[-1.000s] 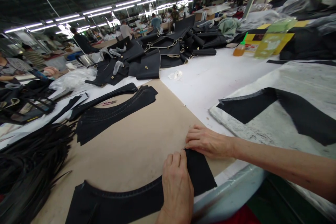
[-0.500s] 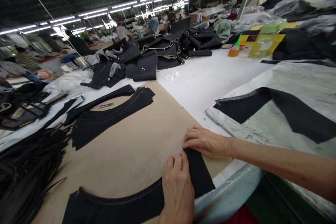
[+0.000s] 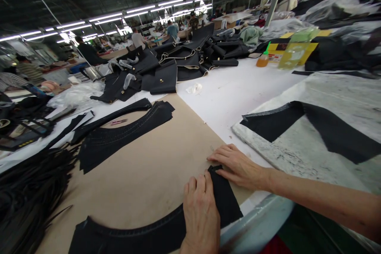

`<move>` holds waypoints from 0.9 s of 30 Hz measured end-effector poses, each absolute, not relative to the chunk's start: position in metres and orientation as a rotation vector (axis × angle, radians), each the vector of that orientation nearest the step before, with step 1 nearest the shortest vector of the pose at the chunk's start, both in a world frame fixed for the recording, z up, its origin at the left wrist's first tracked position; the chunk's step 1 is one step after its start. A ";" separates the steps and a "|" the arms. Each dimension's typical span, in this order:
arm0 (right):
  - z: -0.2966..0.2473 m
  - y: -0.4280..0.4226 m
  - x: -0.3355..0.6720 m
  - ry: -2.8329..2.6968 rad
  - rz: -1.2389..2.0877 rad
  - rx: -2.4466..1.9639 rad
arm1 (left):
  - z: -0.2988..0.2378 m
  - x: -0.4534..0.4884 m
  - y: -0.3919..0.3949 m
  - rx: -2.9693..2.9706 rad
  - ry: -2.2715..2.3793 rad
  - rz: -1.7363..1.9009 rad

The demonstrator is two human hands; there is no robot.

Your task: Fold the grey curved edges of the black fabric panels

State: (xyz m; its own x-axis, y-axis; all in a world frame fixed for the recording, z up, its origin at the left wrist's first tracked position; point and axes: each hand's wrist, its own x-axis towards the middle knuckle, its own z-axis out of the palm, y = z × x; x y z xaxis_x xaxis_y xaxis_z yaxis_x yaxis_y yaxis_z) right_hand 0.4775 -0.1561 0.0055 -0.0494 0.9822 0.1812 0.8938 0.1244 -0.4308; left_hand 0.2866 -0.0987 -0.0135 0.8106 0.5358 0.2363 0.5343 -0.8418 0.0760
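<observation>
A curved black leather piece (image 3: 139, 234) with a stitched edge lies on a tan cardboard sheet (image 3: 149, 170) at the table's near edge. My left hand (image 3: 200, 214) lies flat on its right end, fingers stretched out together and pressing down. My right hand (image 3: 238, 166) rests flat just beyond that end, fingers spread on the cardboard, with the fingertips touching the piece's top corner (image 3: 217, 170). Neither hand grips anything.
A stack of similar curved black pieces (image 3: 119, 135) lies farther back on the cardboard. Black strips (image 3: 29, 190) pile at the left. An angled black piece (image 3: 312, 123) rests on a marbled slab at the right. Black bags (image 3: 175, 63), a glue bottle (image 3: 263, 59) and other workers are behind.
My right hand has slid slightly down and right along the piece's top end, its fingers spreading. My left hand has stayed pressed on the piece. The view has shifted a little.
</observation>
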 end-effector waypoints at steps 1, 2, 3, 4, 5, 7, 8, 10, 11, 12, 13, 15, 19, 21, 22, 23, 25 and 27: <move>0.005 -0.156 0.477 -1.977 0.279 -1.814 | -0.013 0.287 -0.099 3.006 0.873 0.386; 0.005 -0.156 0.477 -1.971 0.280 -1.816 | -0.012 0.288 -0.099 3.028 0.863 0.380; 0.005 -0.156 0.477 -1.965 0.281 -1.819 | -0.012 0.288 -0.098 3.048 0.852 0.375; 0.004 -0.156 0.477 -1.962 0.281 -1.821 | -0.011 0.289 -0.098 3.066 0.843 0.375; 0.004 -0.156 0.477 -1.960 0.279 -1.823 | -0.010 0.290 -0.098 3.080 0.836 0.378; 0.003 -0.156 0.477 -1.960 0.271 -1.824 | -0.009 0.291 -0.098 3.097 0.826 0.388; 0.003 -0.156 0.477 -1.961 0.268 -1.824 | -0.008 0.292 -0.099 3.102 0.825 0.390; 0.002 -0.157 0.476 -1.963 0.266 -1.825 | -0.007 0.294 -0.100 3.109 0.834 0.391; 0.002 -0.157 0.476 -1.963 0.265 -1.828 | -0.007 0.294 -0.100 3.115 0.840 0.390; 0.002 -0.157 0.476 -1.963 0.263 -1.830 | -0.008 0.294 -0.101 3.122 0.845 0.389; 0.002 -0.157 0.476 -1.963 0.259 -1.831 | -0.008 0.295 -0.101 3.129 0.847 0.390; 0.002 -0.157 0.475 -1.963 0.249 -1.833 | -0.009 0.296 -0.101 3.139 0.842 0.385; 0.002 -0.157 0.474 -1.982 0.227 -1.827 | -0.010 0.304 -0.099 3.115 0.842 0.368; 0.002 -0.156 0.473 -1.994 0.211 -1.823 | -0.009 0.306 -0.098 3.086 0.852 0.376; 0.001 -0.156 0.473 -2.001 0.209 -1.822 | -0.007 0.306 -0.098 3.069 0.853 0.386; 0.000 -0.156 0.473 -2.008 0.208 -1.820 | -0.006 0.305 -0.099 3.050 0.851 0.402; -0.002 -0.157 0.474 -2.012 0.213 -1.821 | -0.005 0.295 -0.101 3.005 0.832 0.451; -0.007 -0.157 0.477 -1.993 0.227 -1.827 | -0.006 0.278 -0.104 2.963 0.795 0.542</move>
